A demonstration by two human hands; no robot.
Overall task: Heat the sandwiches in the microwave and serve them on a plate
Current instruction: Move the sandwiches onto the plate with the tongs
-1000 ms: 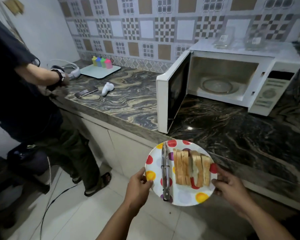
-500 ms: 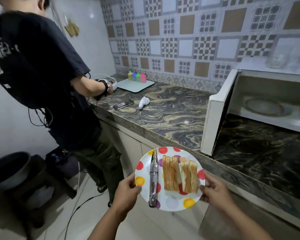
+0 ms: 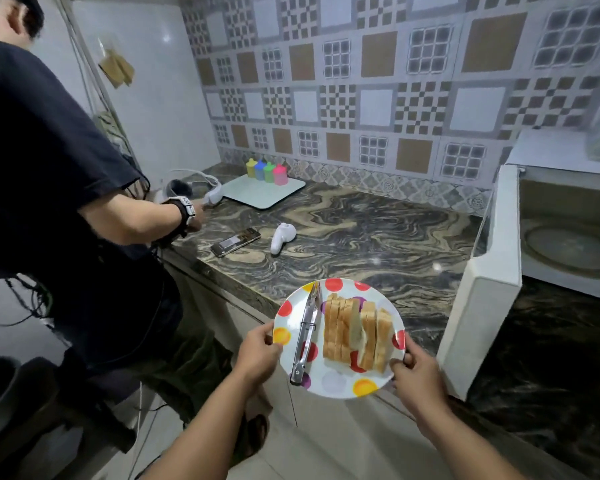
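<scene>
I hold a white plate (image 3: 333, 382) with coloured dots in front of the counter edge. My left hand (image 3: 257, 356) grips its left rim and my right hand (image 3: 416, 377) grips its right rim. Several sandwich halves (image 3: 355, 332) stand on edge side by side on the plate. Metal tongs (image 3: 305, 336) lie on the plate left of them. The white microwave (image 3: 555, 216) stands at the right with its door (image 3: 482, 289) swung open toward me. Its glass turntable (image 3: 572, 251) holds nothing.
Another person (image 3: 49, 209) in a dark shirt stands at the left, a hand on the marbled counter (image 3: 361, 237). On the counter lie a phone (image 3: 235, 241), a white controller (image 3: 282, 237), and a pale board (image 3: 264, 192) with small coloured bottles (image 3: 266, 171).
The view has swung left and the microwave has slid to the right edge. The plate, still held by both hands, has come up level with the counter edge near the open door.
</scene>
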